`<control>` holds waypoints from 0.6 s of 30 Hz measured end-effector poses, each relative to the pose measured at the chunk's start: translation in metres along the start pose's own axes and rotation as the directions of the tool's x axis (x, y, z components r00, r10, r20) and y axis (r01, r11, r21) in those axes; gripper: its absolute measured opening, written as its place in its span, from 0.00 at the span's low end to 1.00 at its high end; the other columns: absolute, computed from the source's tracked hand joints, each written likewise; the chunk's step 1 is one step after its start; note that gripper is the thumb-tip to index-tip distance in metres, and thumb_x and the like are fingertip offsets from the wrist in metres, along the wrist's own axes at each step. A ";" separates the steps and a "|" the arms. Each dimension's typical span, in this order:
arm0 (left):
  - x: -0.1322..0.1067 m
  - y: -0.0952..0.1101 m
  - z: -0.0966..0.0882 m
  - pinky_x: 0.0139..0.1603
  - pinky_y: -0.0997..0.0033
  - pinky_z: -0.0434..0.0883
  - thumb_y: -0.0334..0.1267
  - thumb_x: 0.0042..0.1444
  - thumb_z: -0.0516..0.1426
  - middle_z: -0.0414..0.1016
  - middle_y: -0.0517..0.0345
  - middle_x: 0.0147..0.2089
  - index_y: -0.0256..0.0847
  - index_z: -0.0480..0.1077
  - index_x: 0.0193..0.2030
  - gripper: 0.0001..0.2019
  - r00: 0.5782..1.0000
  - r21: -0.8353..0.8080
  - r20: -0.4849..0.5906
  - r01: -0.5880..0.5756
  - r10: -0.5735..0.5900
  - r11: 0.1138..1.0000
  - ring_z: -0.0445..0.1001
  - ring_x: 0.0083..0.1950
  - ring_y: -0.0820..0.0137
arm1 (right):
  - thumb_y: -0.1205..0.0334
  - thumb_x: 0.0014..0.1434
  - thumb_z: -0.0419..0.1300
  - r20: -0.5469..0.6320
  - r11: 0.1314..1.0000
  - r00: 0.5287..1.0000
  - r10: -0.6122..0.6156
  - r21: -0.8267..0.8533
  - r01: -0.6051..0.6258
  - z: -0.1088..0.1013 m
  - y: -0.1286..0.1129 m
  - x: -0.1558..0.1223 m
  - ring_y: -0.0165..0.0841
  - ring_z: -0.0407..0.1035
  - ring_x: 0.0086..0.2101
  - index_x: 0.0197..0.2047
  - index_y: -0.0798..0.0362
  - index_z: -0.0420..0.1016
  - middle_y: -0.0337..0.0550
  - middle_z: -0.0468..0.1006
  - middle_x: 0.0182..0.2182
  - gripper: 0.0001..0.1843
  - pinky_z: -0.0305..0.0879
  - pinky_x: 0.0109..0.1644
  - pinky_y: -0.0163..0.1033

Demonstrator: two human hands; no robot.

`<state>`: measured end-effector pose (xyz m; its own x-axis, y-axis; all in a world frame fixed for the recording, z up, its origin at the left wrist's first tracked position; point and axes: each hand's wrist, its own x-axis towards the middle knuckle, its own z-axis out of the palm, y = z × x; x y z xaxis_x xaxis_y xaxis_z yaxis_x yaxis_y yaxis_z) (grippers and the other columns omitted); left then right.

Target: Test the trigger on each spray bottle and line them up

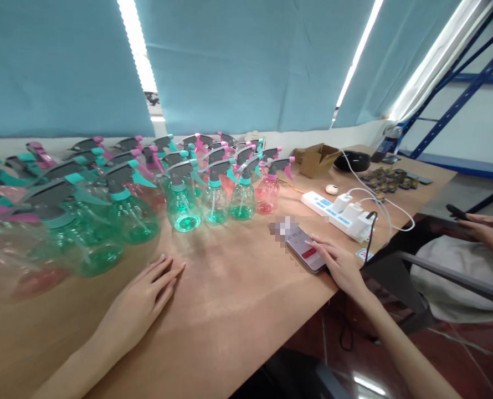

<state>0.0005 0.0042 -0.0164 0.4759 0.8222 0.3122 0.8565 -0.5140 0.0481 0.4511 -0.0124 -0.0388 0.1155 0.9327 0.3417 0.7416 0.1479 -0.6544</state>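
Note:
My left hand (pixel 149 293) rests on the wooden table with its fingers stretched out, holding nothing. Just beyond it stand rows of spray bottles, among them a green spray bottle (pixel 184 208) with a grey and teal trigger head and a pink spray bottle (pixel 268 194) with a grey and pink one. A smartphone (pixel 300 246) lies flat on the table, its top end blurred out. My right hand (pixel 340 266) reaches over its near end, fingers extended and fingertips at the screen close to a red button. That hand is open and does not grip the phone.
A white power strip (pixel 333 213) with plugs and cables lies beyond the phone. Farther back are an open cardboard box (pixel 318 159), a black case (pixel 352 160) and a pile of small dark parts (pixel 390 182). At right, another person's hand (pixel 485 224) holds a dark object.

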 end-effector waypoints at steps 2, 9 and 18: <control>0.000 -0.001 0.001 0.62 0.47 0.66 0.52 0.66 0.37 0.67 0.47 0.63 0.39 0.70 0.59 0.29 1.000 -0.006 0.000 0.003 -0.003 1.000 0.64 0.65 0.54 | 0.45 0.65 0.48 0.000 1.000 1.000 -0.005 -0.004 0.005 0.000 -0.001 0.000 0.44 0.67 0.55 0.47 0.45 0.80 0.44 0.75 0.54 0.23 0.59 0.60 0.51; 0.001 -0.001 0.001 0.64 0.46 0.63 0.53 0.66 0.38 0.67 0.47 0.63 0.39 0.70 0.59 0.29 1.000 -0.043 0.017 0.019 -0.018 0.999 0.63 0.66 0.53 | 0.45 0.66 0.46 -0.001 0.999 1.000 -0.019 -0.041 0.019 -0.001 0.000 0.000 0.44 0.68 0.54 0.47 0.45 0.79 0.44 0.75 0.54 0.23 0.61 0.59 0.52; -0.011 0.012 -0.035 0.55 0.56 0.73 0.51 0.66 0.39 0.76 0.54 0.54 0.45 0.76 0.49 0.26 0.972 -0.144 0.013 0.234 -0.235 0.961 0.74 0.56 0.61 | 0.49 0.65 0.50 0.005 0.949 0.958 -0.288 -0.129 0.286 0.016 -0.061 0.017 0.47 0.69 0.52 0.48 0.49 0.78 0.50 0.75 0.52 0.20 0.65 0.56 0.54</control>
<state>-0.0017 -0.0191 0.0139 0.2638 0.9232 0.2795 0.9062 -0.3365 0.2560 0.3967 -0.0005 -0.0038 -0.1065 0.8524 0.5119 0.8223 0.3649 -0.4366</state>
